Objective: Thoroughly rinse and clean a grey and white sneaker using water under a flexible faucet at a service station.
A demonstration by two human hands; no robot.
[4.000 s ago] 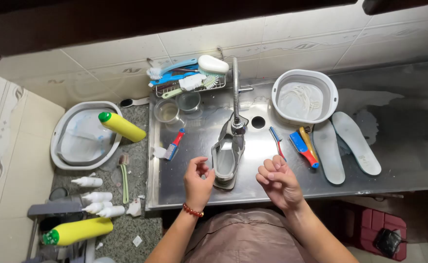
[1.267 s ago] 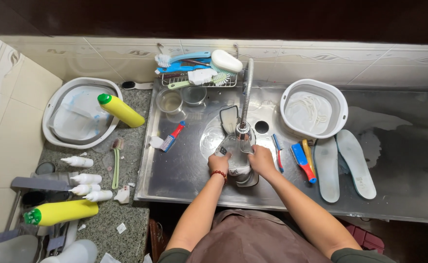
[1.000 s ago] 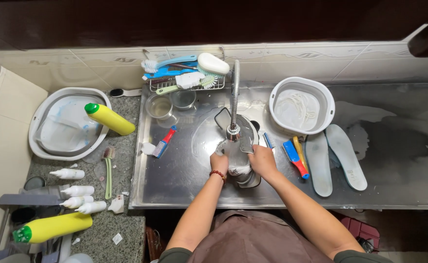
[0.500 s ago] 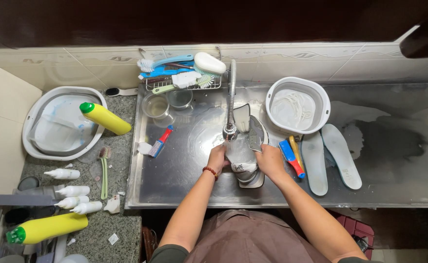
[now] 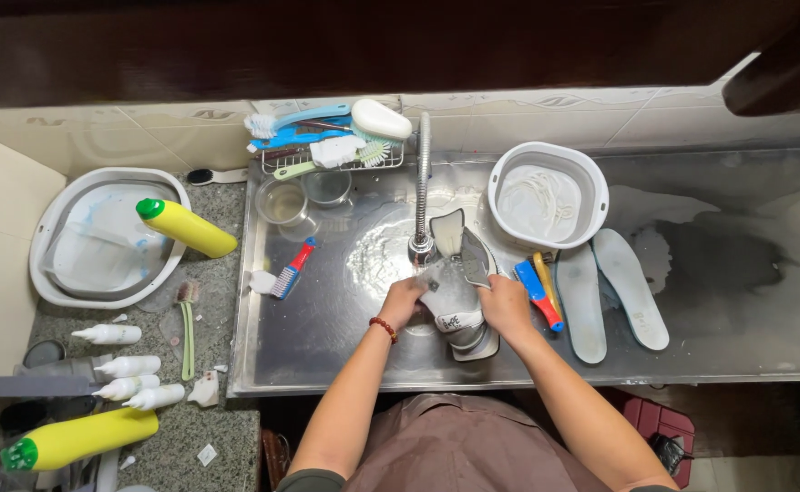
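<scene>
- Looking down from the head view: a steel sink (image 5: pixel 327 337) with a person's two forearms reaching in from the bottom edge.
- Left hand (image 5: pixel 404 302), a bead bracelet at its wrist, grasps the left side of a grey shoe (image 5: pixel 459 296); fingers curl against the upper.
- Right hand (image 5: pixel 506 306) grips the shoe's right side, so both hands are closed on it.
- Shoe sits in the middle of the sink, just below the faucet (image 5: pixel 421 191) spout, tongue pointing away from the person, sole toward the near edge.
- Right of the shoe: two brushes (image 5: pixel 542 293), blue-red and yellow, side by side; beyond them two grey insoles (image 5: pixel 611 287) lying flat, near each other.
- White tub (image 5: pixel 548 193) stands behind the insoles, against the back wall.
- Left of the faucet: two clear cups (image 5: pixel 304 195); a wire rack (image 5: pixel 332 146) above them holds brushes and a white soap-like block.
- Small blue-red brush (image 5: pixel 292 269) lies on the sink floor, left of the hands.
- On the stone counter at left: white basin (image 5: pixel 104 239) with a yellow bottle (image 5: pixel 186 228) across its rim, a green toothbrush (image 5: pixel 186 323), small white bottles (image 5: pixel 127 369), and a second yellow bottle (image 5: pixel 76 437).
</scene>
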